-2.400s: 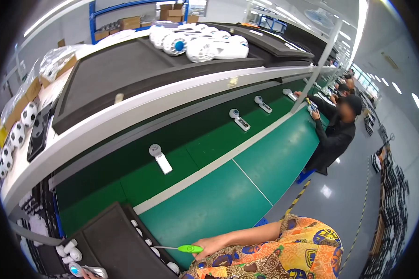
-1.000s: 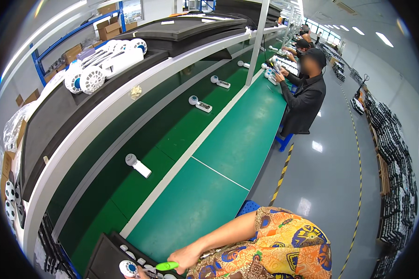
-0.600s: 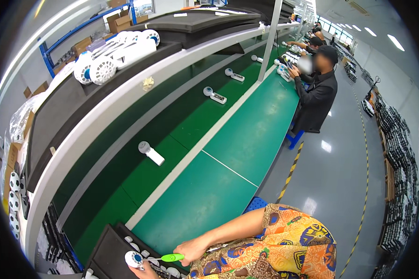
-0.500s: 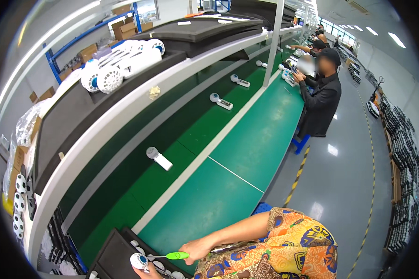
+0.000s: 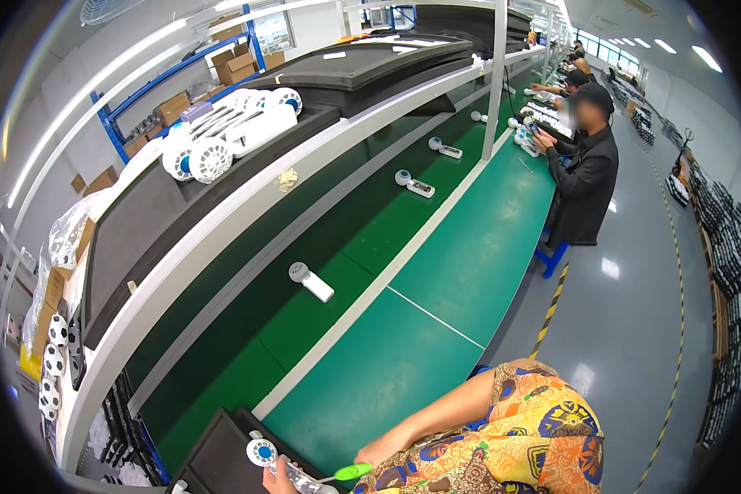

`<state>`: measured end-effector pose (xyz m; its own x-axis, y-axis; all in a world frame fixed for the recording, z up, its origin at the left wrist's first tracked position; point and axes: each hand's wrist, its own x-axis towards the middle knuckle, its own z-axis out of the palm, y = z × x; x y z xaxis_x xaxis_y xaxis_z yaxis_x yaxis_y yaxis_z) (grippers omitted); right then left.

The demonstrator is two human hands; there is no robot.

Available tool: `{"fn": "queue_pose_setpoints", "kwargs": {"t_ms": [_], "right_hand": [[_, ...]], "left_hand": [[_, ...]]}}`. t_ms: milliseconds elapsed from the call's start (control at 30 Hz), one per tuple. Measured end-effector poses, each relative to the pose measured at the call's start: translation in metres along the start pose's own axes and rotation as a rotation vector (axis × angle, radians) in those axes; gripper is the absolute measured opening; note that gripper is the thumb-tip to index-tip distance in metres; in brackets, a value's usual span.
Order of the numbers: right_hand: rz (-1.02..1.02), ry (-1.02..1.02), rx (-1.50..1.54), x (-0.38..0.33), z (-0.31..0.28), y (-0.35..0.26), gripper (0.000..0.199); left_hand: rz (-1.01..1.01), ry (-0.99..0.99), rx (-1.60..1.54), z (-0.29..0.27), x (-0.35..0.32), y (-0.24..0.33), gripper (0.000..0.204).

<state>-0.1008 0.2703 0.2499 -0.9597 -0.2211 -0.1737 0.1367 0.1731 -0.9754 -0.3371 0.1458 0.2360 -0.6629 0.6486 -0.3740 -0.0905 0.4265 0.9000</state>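
No words, labels, brands or numbers can be read. Grey floor (image 5: 613,337) marked with two lines of yellow-and-black striped tape (image 5: 550,313), one near green worktop (image 5: 370,362).

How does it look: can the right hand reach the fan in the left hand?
Probably yes: the right hand holds a green-handled tool beside the fan, and nothing visible blocks its way.

The green worktop (image 5: 424,354) has a thin white line (image 5: 435,317) across it, and a black foam tray (image 5: 219,454) overlaps its near-left end. Running alongside is a green conveyor belt (image 5: 369,239) with white handheld fans (image 5: 314,283) lying in a loose row, well apart. Shelf (image 5: 354,132) above is pretty loaded: dark trays (image 5: 132,226), one carrying heaped fans, plus soccer-ball-patterned pieces (image 5: 54,361) at the left end.
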Motion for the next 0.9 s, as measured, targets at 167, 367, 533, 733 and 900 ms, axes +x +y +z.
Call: {"fn": "queue_pose_setpoints", "kwargs": {"t_ms": [167,367,533,733,900], "right_hand": [[0.202,0.101,0.005,-0.019,-0.008,-0.014,0.031],[0.065,0.147,0.078,-0.008,0.017,0.034,0.039],[0.112,0.205,0.032,-0.020,-0.005,0.011,0.036],[0.204,0.267,0.281,-0.032,-0.033,0.010,0.027],[0.285,0.473,0.593,-0.050,-0.047,0.005,0.019]], "left_hand": [[-0.102,-0.078,-0.344,0.008,0.016,-0.015,0.018],[-0.178,-0.133,-0.489,0.019,0.012,-0.003,0.016],[-0.173,-0.261,-0.175,0.022,0.027,-0.009,0.036],[-0.106,-0.302,-0.361,0.049,0.105,-0.012,0.021],[-0.205,-0.391,-0.422,0.110,0.195,0.027,0.052]]}}
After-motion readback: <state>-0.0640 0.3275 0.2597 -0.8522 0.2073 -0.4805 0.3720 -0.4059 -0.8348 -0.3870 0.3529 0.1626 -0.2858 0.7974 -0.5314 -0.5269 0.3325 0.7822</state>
